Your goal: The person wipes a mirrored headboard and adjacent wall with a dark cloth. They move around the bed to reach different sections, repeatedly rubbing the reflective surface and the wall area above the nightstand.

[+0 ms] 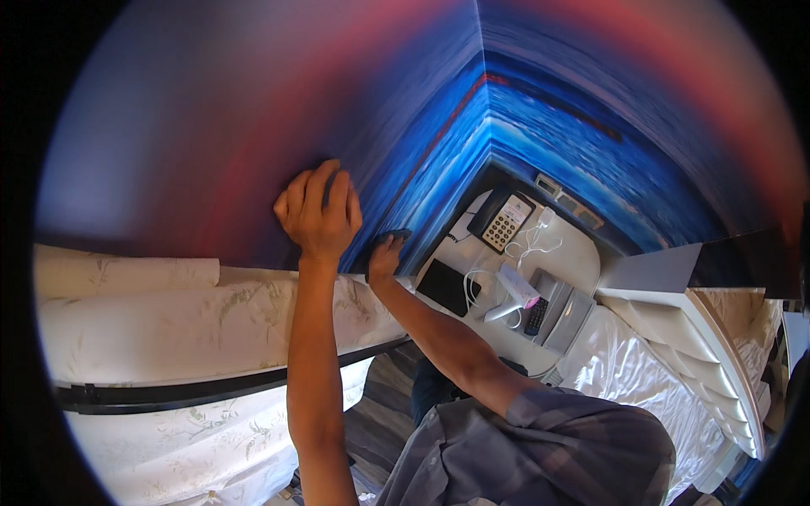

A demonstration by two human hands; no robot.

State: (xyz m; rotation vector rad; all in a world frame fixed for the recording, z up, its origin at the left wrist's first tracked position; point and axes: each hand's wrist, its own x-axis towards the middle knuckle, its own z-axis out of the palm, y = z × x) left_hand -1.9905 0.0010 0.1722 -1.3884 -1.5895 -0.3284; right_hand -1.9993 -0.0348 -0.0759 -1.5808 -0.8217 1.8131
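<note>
My left hand [319, 212] rests with bent fingers against the wall mural [253, 158], its back towards the camera; nothing shows in it. Lower and to its right, my right hand [385, 256] holds a dark cloth or pad [393, 236] against the same blue wall, close to the corner. Part of that pad is hidden by the fingers. Beside the right hand, a white table [585, 250] bears a black desk telephone [503, 220], a black folder [448, 286], a white and pink hair dryer [516, 291] and a black remote control [536, 316].
A grey organizer box [560, 316] and a white charger with cable [545, 217] are on the table, below wall sockets [569, 202]. A padded headboard [683, 354] and a bed with white bedding [607, 354] stand to the right. Floral fabric [190, 316] with a black rail [190, 389] lies left.
</note>
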